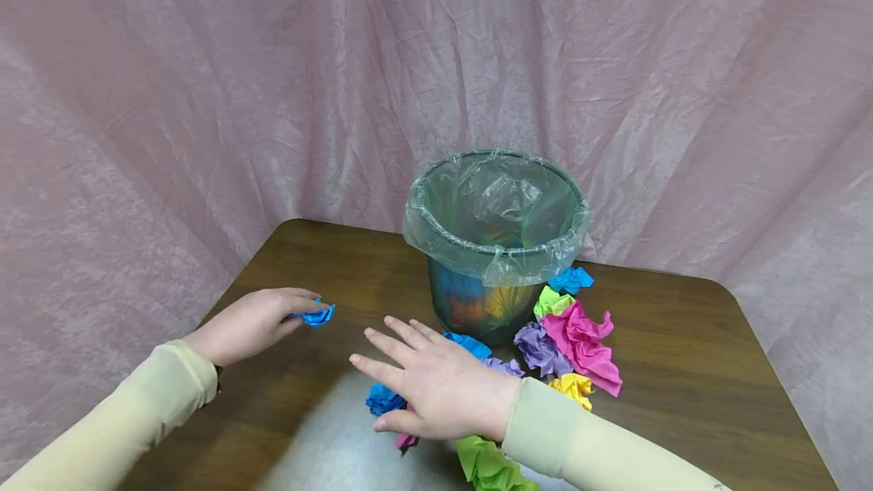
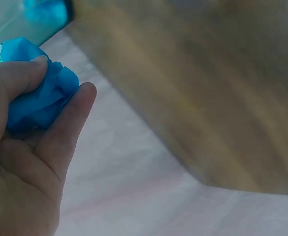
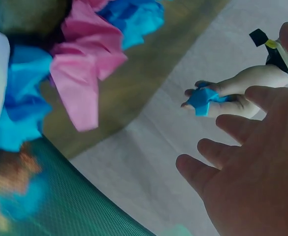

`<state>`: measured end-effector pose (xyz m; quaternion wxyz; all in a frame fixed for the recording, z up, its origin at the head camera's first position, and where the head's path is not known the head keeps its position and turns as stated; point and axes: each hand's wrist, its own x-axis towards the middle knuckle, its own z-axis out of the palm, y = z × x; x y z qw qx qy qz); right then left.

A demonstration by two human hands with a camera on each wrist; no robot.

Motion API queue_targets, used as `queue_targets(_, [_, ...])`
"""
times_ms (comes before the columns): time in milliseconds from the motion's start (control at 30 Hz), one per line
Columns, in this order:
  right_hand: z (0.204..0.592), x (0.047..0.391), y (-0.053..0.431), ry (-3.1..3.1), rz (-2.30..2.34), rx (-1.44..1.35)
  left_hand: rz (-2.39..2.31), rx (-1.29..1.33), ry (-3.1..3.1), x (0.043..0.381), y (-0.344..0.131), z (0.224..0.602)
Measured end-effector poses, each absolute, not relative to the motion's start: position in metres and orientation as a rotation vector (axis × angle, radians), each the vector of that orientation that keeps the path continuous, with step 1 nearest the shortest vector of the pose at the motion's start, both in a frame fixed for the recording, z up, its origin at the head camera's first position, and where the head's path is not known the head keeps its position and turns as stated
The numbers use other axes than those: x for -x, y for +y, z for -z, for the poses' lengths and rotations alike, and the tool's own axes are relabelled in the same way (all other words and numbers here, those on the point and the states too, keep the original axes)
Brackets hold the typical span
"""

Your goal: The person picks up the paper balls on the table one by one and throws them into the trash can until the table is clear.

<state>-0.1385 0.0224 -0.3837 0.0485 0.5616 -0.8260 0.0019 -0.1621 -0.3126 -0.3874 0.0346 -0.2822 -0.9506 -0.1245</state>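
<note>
On the left side of the table, my left hand (image 1: 255,320) pinches a crumpled blue paper (image 2: 43,101) between thumb and fingers. My right hand (image 1: 443,389) is spread flat, palm down, above several crumpled papers in front of the bin, and holds nothing. Around it lie a blue paper ball (image 1: 383,398), a partly hidden pink one (image 1: 405,442) and a green one (image 1: 492,468). The mesh wastebasket (image 1: 439,317) stands upright behind the right hand, lined with a clear greenish bag (image 1: 532,267). Colored papers show through its mesh.
Right of the wastebasket lie crumpled papers: blue (image 1: 571,279), light green (image 1: 551,301), purple (image 1: 542,348), pink (image 1: 585,343) and yellow (image 1: 574,389). The brown wooden table (image 1: 682,354) has rounded back corners. A pink curtain (image 1: 273,82) hangs behind it.
</note>
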Motion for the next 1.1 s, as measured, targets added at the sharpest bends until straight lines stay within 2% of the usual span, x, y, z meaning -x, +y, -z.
queue_targets(333, [0.335,0.138,0.039,-2.424,-0.095,-1.728,0.429,0.915,-2.835,0.176,-0.291,0.335])
queue_targets(667, [0.294,0.139,0.059,-2.482,-0.115,-1.66,0.415,0.904,-2.85,0.183,-0.275,0.306])
queue_targets(1100, [0.277,0.159,0.086,-2.479,-0.063,-1.471,0.388,0.964,-2.773,0.19,-0.249,0.275])
